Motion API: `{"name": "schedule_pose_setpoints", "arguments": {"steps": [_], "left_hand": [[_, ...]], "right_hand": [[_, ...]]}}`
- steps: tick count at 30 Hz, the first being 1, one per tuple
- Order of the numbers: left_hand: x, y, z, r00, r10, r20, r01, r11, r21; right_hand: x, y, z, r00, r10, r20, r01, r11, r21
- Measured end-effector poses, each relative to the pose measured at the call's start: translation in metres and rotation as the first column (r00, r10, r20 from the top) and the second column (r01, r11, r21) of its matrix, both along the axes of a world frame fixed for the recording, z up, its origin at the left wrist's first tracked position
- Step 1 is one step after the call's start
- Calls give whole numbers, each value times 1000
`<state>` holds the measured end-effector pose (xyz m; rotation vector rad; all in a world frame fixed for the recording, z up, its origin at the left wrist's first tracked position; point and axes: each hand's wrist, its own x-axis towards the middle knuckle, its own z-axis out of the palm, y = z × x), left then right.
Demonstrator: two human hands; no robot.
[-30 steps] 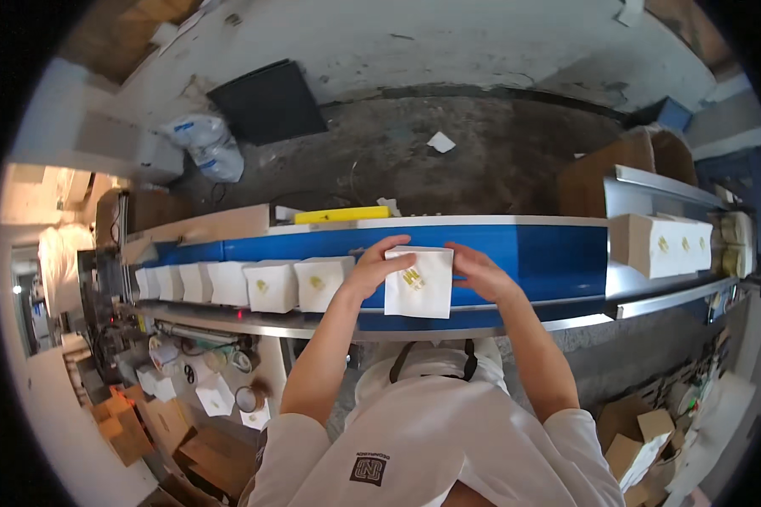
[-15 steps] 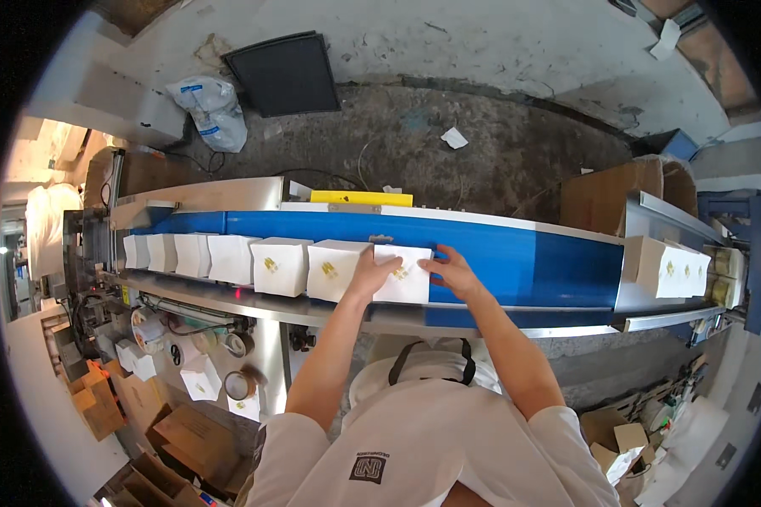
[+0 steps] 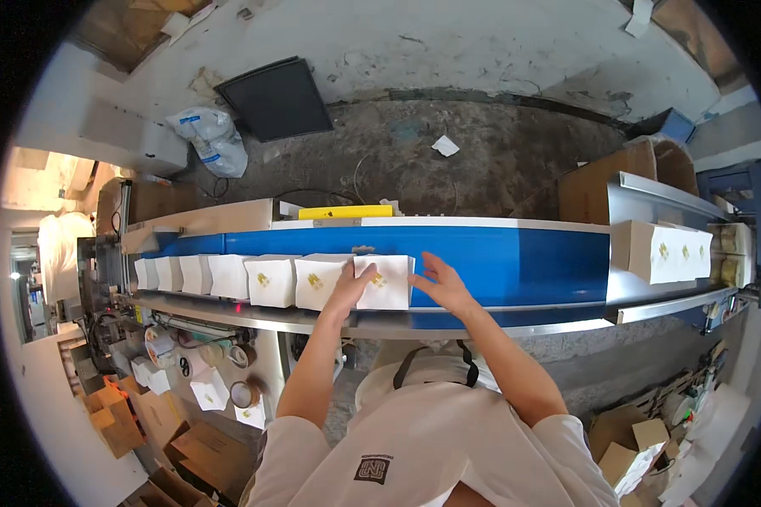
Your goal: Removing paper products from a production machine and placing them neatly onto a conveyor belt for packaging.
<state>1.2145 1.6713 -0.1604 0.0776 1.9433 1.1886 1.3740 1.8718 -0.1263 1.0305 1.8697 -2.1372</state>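
Several white paper stacks, like napkins, stand in a row on the blue conveyor belt (image 3: pixel 482 262); some carry a gold print on top. At the right end of this row, my left hand (image 3: pixel 348 291) grips a paper stack (image 3: pixel 389 291), thumb over its top and fingers down its left side, partly hidden between it and the neighbouring stack (image 3: pixel 313 291). My right hand (image 3: pixel 445 287) is at that stack's right edge, fingers spread, the thumb close to its side. Whether the thumb touches the paper I cannot tell.
Further right, a group of white stacks (image 3: pixel 670 253) rests on the metal end plate (image 3: pixel 630 291). A yellow bar (image 3: pixel 347 212) runs along the belt's far side. Left below the belt, a side table holds tape rolls (image 3: pixel 244 394) and paper stacks. Cardboard boxes (image 3: pixel 207 452) stand lower left.
The whole view has shifted and turned slightly. My right hand's fingers have eased off the top of the stack to its right edge. My left hand keeps its place on the stack.
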Motion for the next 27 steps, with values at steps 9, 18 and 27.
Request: {"name": "schedule_pose_setpoints", "arguments": {"steps": [9,18,27], "left_hand": [[-47,-63,53,847,24,-531,-156,966,-205],[-57,-83,16,952,36,-303,-85,985,-149],[-78,-63,26,994,-52,-99,49,998,-26]], "right_hand": [[12,-12,51,979,67,-191,-110,969,-221],[-92,-127,62,978,175,-111,-181,983,-44],[-131,-144,-27,984,-177,34,181,970,-163]]}}
